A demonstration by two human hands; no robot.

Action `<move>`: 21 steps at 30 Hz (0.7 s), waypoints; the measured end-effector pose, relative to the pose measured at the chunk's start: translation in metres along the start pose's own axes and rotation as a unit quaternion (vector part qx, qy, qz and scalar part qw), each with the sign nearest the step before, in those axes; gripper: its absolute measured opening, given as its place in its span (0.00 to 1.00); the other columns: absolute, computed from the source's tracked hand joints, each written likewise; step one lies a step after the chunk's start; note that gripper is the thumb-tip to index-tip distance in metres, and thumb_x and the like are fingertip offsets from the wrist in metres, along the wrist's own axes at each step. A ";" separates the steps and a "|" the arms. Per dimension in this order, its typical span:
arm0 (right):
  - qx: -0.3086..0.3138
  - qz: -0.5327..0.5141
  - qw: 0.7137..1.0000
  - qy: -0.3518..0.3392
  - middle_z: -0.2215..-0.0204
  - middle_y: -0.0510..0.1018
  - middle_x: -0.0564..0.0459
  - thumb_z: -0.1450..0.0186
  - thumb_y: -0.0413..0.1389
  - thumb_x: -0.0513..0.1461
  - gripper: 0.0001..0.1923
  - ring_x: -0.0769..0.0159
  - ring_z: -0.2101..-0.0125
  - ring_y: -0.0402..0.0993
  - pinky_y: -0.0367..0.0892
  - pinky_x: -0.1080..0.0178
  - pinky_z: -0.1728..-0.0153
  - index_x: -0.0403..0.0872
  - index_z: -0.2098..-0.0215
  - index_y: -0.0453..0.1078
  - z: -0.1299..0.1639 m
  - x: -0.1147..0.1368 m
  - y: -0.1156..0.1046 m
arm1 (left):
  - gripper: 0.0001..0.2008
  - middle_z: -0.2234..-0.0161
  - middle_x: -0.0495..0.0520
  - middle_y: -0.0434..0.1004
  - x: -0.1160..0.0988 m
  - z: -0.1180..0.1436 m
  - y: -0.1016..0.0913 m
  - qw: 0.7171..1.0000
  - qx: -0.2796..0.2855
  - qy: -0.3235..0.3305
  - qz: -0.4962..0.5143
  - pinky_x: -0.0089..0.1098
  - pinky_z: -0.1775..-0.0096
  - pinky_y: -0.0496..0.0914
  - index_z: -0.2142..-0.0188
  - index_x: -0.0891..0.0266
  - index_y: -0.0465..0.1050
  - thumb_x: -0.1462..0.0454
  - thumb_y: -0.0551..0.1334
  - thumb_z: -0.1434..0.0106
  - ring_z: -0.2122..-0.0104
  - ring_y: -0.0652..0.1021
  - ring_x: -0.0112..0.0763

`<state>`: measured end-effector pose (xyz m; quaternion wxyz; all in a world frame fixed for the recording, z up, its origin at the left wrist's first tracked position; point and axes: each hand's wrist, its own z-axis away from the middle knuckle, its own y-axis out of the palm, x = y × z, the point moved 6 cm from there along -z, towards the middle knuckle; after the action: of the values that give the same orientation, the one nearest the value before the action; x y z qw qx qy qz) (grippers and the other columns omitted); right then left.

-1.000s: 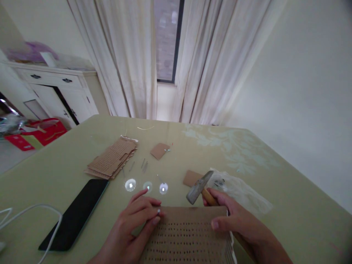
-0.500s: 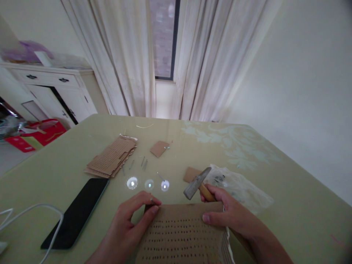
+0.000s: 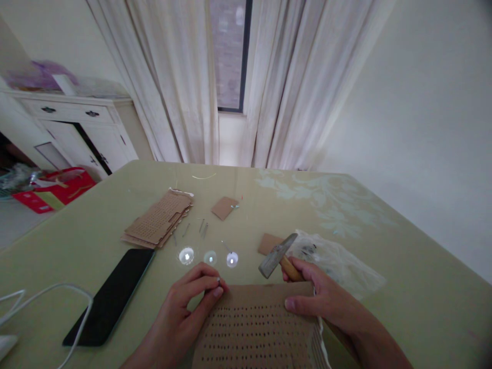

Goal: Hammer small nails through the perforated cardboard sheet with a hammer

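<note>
At the bottom edge of the frame we lose the near part of the perforated cardboard stack. The hammer handle vanishes inside the right hand. Whatever the left hand pinches at its fingertips is too small to identify. The bag contents are blurred.

One camera only, riding on the person's head and tipped forward and down across the desk, so no second view shares the scene. It sits close over the near edge, where the left hand and right hand fill the bottom of frame. Beyond the far side it faces the curtains and a window, with a white cabinet off to the left.
</note>
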<state>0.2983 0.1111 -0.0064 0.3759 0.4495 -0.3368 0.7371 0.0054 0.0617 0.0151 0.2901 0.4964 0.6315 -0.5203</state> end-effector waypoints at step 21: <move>-0.065 0.117 0.989 -0.062 0.50 0.81 0.44 0.35 0.66 0.58 0.29 0.47 0.49 0.77 0.72 0.51 0.48 0.48 0.46 0.75 0.000 0.014 -0.007 | 0.10 0.54 0.51 0.87 -0.007 0.004 0.002 0.994 0.026 0.076 -0.078 0.23 0.54 0.78 0.57 0.53 0.84 0.66 0.62 0.23 0.57 0.86 0.30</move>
<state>0.2998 0.1177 0.0070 0.2937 0.4264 -0.4572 0.7231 0.0089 0.0554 0.0190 0.1868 0.4916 0.6747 -0.5179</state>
